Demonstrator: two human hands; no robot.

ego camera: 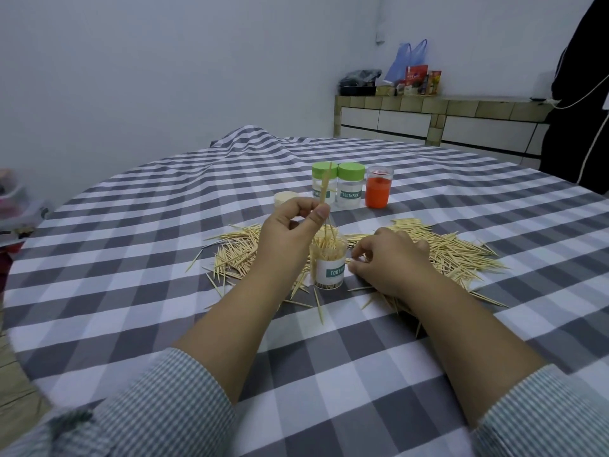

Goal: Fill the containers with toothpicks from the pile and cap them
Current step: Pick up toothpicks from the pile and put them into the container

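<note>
Between both hands, open container [329, 266] holds toothpicks [328, 251].

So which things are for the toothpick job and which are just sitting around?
For the job:
open container
toothpick pile
two green-capped containers
orange container
left hand pinching toothpicks
right hand

Just sitting around:
blue bags
boxes on the far counter

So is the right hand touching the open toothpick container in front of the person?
Cannot tell. In the head view the right hand's fingertips sit right at the edge of the open container, but neither contact nor a gap shows plainly.
</note>
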